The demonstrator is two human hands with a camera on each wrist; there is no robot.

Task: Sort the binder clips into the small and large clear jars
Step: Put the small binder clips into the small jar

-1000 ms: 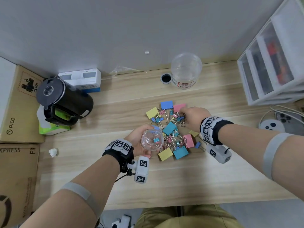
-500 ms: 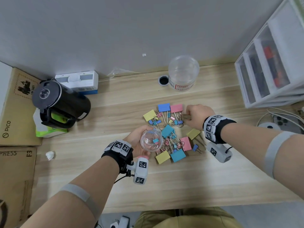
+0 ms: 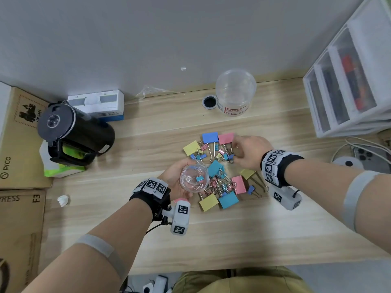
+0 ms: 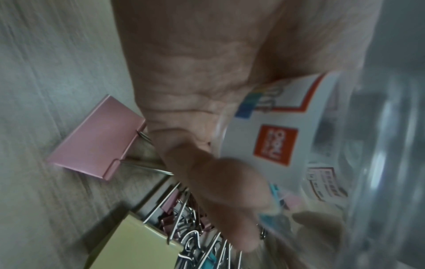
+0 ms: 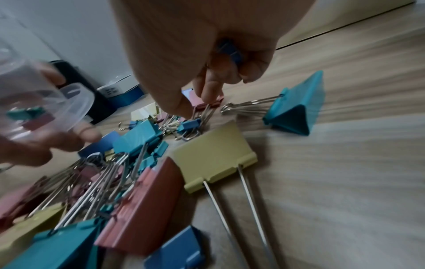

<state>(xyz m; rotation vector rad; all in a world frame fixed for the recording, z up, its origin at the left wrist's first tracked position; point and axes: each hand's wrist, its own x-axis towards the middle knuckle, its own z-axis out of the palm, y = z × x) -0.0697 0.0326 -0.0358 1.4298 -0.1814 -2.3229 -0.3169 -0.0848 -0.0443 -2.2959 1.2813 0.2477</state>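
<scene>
A pile of coloured binder clips [image 3: 218, 172], small and large, lies mid-desk. My left hand [image 3: 175, 178] grips the small clear jar [image 3: 193, 179] at the pile's left edge, tilted, with a small teal clip [image 3: 199, 178] inside; the left wrist view shows my thumb [image 4: 218, 182] across its label [image 4: 271, 143]. My right hand [image 3: 247, 153] hovers at the pile's back right beside a large pink clip [image 3: 226, 138]. In the right wrist view its curled fingers hold a small blue clip [image 5: 230, 49], while thumb and forefinger reach down to the small clips [image 5: 190, 125]. The large clear jar [image 3: 234, 92] stands near the wall.
A black kettle [image 3: 74, 132] and a white box [image 3: 99, 104] stand at the back left, with cardboard boxes [image 3: 19, 144] beyond. A plastic drawer unit [image 3: 349, 81] fills the back right, with cables and a phone [image 3: 368, 155] in front. A cable hole [image 3: 209, 101] is beside the large jar.
My right hand has shifted slightly toward the back of the pile, beside the large pink clip. The left hand keeps holding the small jar in the same place.
</scene>
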